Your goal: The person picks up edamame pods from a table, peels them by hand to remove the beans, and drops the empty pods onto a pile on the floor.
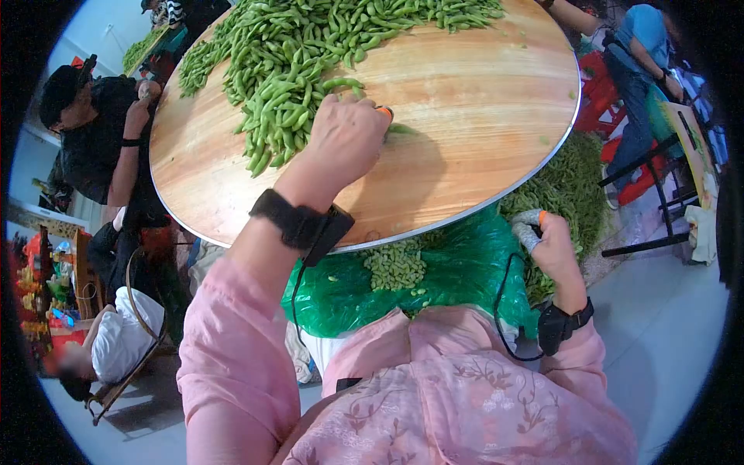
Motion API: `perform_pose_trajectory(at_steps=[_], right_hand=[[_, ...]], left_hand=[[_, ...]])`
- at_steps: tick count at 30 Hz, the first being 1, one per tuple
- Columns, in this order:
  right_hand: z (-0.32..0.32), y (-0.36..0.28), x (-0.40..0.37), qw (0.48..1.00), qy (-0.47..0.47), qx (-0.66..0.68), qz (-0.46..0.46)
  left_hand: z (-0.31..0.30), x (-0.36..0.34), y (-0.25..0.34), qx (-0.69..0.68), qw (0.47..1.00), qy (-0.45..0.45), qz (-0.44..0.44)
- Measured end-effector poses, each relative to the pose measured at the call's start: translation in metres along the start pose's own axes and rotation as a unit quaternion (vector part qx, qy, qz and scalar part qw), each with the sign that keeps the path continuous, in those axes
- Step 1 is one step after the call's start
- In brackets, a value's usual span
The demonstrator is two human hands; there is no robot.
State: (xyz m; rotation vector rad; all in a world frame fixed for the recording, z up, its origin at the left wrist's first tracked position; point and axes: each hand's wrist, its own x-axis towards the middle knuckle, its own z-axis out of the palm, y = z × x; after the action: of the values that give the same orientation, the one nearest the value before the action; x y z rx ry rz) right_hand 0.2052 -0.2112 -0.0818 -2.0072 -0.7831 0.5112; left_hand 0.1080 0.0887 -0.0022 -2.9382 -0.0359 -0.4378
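Observation:
Curled closed over the edge of a pile of green pods (291, 101) is my left hand (345, 139), back upward, on the round wooden table (480, 93). An orange piece shows at its thumb side, and a pod lies just beyond. Its fingertips and anything in them are hidden. My right hand (554, 248) is closed beside the table, above a heap of greenery (570, 186); grey wrapping and an orange piece show at its thumb and fingers. What it holds, if anything, cannot be made out.
Below the table edge, a green plastic sheet (465, 260) bears shelled beans (395, 265). A person in black (97, 147) is at the left, another in blue (645, 39) at the upper right. A chair (128, 341) stands lower left, a dark metal frame (659, 186) at right.

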Motion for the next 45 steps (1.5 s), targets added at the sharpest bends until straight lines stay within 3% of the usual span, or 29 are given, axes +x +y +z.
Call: perform_pose_trajectory(at_steps=[1, 3, 4, 5, 6, 7, 8, 10, 11, 13, 16, 20, 26, 28, 30, 37, 41, 43, 44, 45], right_hand=[[0.003, -0.011, -0.001, 1.000, 0.000, 0.000, 0.001], [0.007, -0.036, -0.003, 0.996, -0.027, 0.086, -0.010], [0.008, -0.046, -0.005, 0.996, -0.026, 0.086, -0.010], [0.009, -0.057, -0.006, 0.989, -0.054, 0.137, -0.034], [0.011, -0.065, -0.005, 0.977, -0.078, 0.187, -0.064], [0.016, -0.071, -0.006, 0.967, -0.087, 0.230, -0.066], [0.020, -0.077, -0.005, 0.960, -0.095, 0.256, -0.066], [0.028, -0.090, -0.005, 0.952, -0.103, 0.281, -0.066], [0.031, -0.099, -0.006, 0.946, -0.122, 0.295, -0.059], [0.034, -0.109, -0.008, 0.939, -0.144, 0.307, -0.049], [0.036, -0.116, -0.008, 0.923, -0.200, 0.327, -0.010], [0.044, -0.118, -0.010, 0.920, -0.201, 0.337, -0.018], [0.046, -0.120, -0.013, 0.917, -0.194, 0.348, 0.005], [0.044, -0.118, -0.013, 0.921, -0.199, 0.336, -0.001], [0.039, -0.114, -0.012, 0.908, -0.246, 0.338, -0.002], [0.045, -0.114, -0.014, 0.917, -0.222, 0.331, -0.007], [0.050, -0.111, -0.013, 0.936, -0.153, 0.316, -0.039], [0.050, -0.109, -0.011, 0.939, -0.148, 0.308, -0.044], [0.051, -0.107, -0.011, 0.946, -0.134, 0.289, -0.059], [0.051, -0.105, -0.010, 0.953, -0.121, 0.269, -0.074]], left_hand=[[-0.008, -0.004, 0.005, -0.001, 1.000, -0.001, 0.000], [-0.037, -0.012, 0.023, -0.112, 0.985, -0.020, -0.130], [-0.030, -0.020, 0.025, -0.217, 0.967, 0.081, -0.108], [-0.040, -0.027, 0.035, -0.296, 0.941, 0.041, -0.161], [-0.045, -0.038, 0.041, -0.438, 0.882, 0.012, -0.172], [-0.049, -0.048, 0.056, -0.593, 0.780, 0.014, -0.199], [-0.044, -0.059, 0.063, -0.634, 0.748, -0.025, -0.195], [-0.043, -0.076, 0.080, -0.750, 0.623, -0.081, -0.206], [-0.043, -0.082, 0.086, -0.773, 0.591, -0.095, -0.211], [-0.047, -0.088, 0.088, -0.771, 0.585, -0.147, -0.205], [-0.036, -0.098, 0.089, -0.752, 0.625, -0.101, -0.184], [-0.044, -0.099, 0.088, -0.774, 0.598, -0.095, -0.183], [-0.049, -0.103, 0.082, -0.759, 0.609, -0.149, -0.177], [-0.042, -0.105, 0.081, -0.745, 0.634, -0.143, -0.150], [-0.041, -0.106, 0.082, -0.744, 0.633, -0.145, -0.155], [-0.037, -0.109, 0.087, -0.743, 0.634, -0.141, -0.161], [-0.028, -0.110, 0.091, -0.726, 0.638, -0.153, -0.205], [-0.030, -0.108, 0.100, -0.569, 0.807, -0.041, -0.150], [-0.033, -0.108, 0.103, -0.487, 0.860, -0.034, -0.149], [-0.034, -0.109, 0.104, -0.487, 0.860, -0.034, -0.149]])
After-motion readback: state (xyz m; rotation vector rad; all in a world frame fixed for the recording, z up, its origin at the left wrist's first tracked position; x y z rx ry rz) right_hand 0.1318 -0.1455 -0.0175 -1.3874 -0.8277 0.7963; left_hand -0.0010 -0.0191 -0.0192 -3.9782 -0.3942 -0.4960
